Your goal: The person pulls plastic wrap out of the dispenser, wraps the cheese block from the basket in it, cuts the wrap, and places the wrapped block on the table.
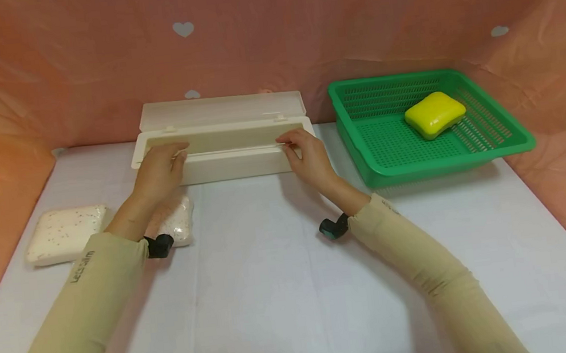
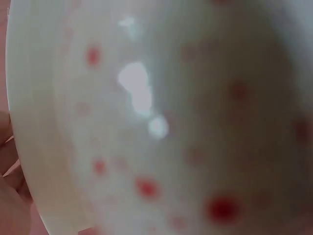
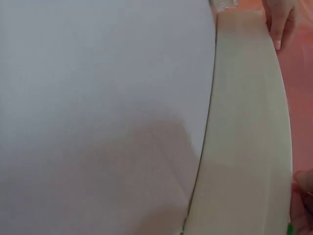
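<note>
A long cream-white plastic box stands at the back of the table, its hinged lid tipped up behind it. My left hand grips the box's front rim near the left end, thumb and fingers on either side of the edge. Near the right end my right hand pinches the same rim. The right wrist view shows the box's front wall with fingertips at its upper edge. Under my left wrist lies a white, red-speckled pack in shiny wrap, filling much of the left wrist view.
Farther left lies a second white speckled pack. A green perforated basket stands to the right of the box, with a glossy yellow waisted block inside. Pink cloth with pale hearts hangs right behind the white-covered table.
</note>
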